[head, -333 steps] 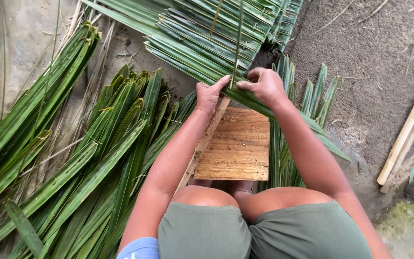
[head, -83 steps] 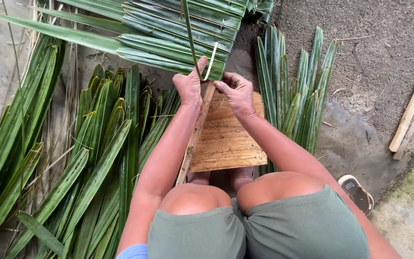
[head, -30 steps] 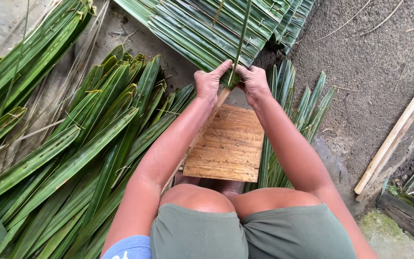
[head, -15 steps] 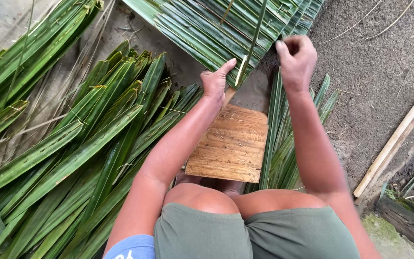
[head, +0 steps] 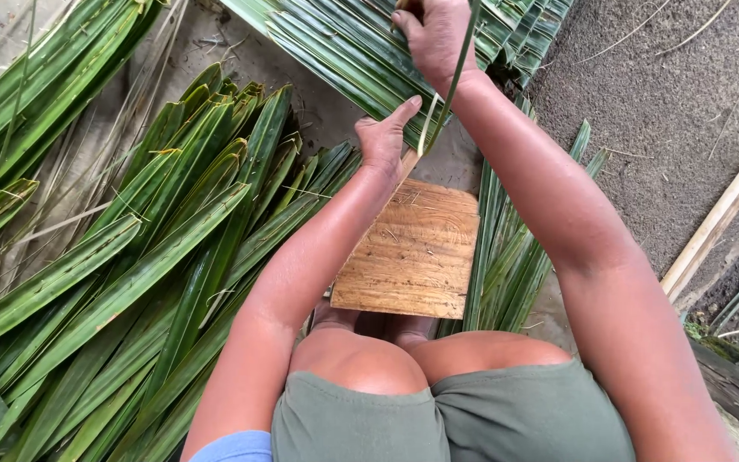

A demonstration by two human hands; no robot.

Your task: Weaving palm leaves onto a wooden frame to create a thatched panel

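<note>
Green palm-leaf strip [head: 453,81] (thin, hanging slack) is pinched in the closed right hand [head: 436,36] above the wooden board [head: 412,252], while the left hand [head: 387,137], half open, presses the woven leaf panel [head: 344,51] just beyond the board, loose fronds [head: 130,274] lying beside it.

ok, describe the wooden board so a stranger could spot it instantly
Start at the big spread of green palm leaves on the ground, then look just ahead of the person's knees. The wooden board lies flat there, below the left hand. It is the only brown, flat, roughly square piece; everything around it is long, narrow and green.
</note>
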